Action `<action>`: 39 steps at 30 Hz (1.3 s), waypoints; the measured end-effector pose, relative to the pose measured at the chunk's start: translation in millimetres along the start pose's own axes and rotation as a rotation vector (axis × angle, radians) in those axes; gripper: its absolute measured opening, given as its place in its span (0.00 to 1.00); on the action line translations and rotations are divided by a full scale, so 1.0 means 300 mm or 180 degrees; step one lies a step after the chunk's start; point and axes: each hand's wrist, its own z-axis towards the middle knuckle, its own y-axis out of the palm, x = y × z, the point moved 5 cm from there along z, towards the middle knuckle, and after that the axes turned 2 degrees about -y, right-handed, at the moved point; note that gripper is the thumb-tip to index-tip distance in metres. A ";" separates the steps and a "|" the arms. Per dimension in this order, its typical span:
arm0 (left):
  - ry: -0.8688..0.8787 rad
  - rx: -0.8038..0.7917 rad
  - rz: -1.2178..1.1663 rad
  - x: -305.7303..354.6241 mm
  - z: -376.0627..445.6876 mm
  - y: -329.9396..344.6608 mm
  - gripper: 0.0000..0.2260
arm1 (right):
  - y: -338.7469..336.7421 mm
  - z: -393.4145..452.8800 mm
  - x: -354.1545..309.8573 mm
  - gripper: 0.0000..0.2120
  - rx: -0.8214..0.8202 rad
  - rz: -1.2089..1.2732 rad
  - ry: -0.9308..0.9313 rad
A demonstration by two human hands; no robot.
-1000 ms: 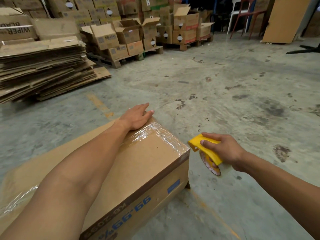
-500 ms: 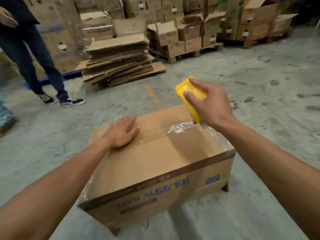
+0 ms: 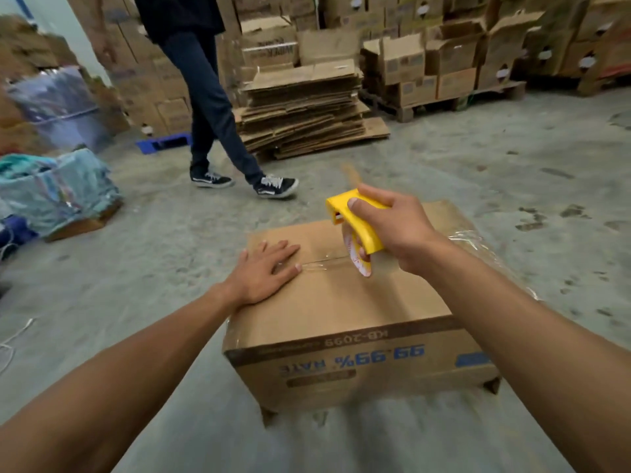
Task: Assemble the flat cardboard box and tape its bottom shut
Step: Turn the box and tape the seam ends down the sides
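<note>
A brown cardboard box (image 3: 341, 302) stands upside down on the concrete floor, its printed side facing me. My left hand (image 3: 264, 276) lies flat, fingers spread, on the left part of the box's upturned bottom, beside the centre seam. My right hand (image 3: 392, 230) grips a yellow tape dispenser (image 3: 358, 220) with a clear tape roll, held over the seam at the middle of the box. A short strip of clear tape (image 3: 321, 266) runs from my left fingertips to the roll. Crinkled clear tape (image 3: 478, 244) covers the box's right edge.
A person in dark trousers and black sneakers (image 3: 218, 124) walks past just beyond the box. A stack of flattened cartons (image 3: 307, 110) lies behind. Pallets of boxes (image 3: 444, 63) line the back. Plastic-wrapped bundles (image 3: 58, 189) sit at the left.
The view swung left. My right hand brought the dispenser back from the far right edge to the middle seam. My left hand stays flat on the box. The person walked closer.
</note>
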 end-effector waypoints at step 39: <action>0.0685 -0.0243 -0.0613 0.644 0.140 0.099 0.25 | -0.274 -0.105 -0.084 0.19 0.0202 -0.0134 0.0255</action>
